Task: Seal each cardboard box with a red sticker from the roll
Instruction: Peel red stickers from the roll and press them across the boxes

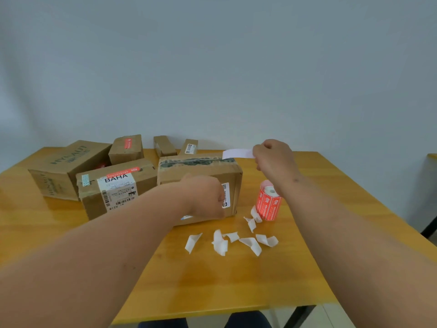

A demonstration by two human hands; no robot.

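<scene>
Pale blue-grey wall behind; yellow wooden surface (212,275) below, filling the lower frame. Centre frame: taped box (201,171), top seam under dark tape. Left hand (207,196) curled against its near side, fingers hidden, so grip cannot be told. Right hand (275,159) raised at centre right, pinching one end of a sticker (237,153), pale underside showing, held level just above the box's far right corner. Red sticker roll (268,201) upright just right of the box, beneath the right wrist. White backing scraps (236,240) scattered in front, near the roll. Upper left: BAHA box (115,185) with a red sticker on top, large HYNAUT box (68,166), three smaller boxes (126,149) behind.
</scene>
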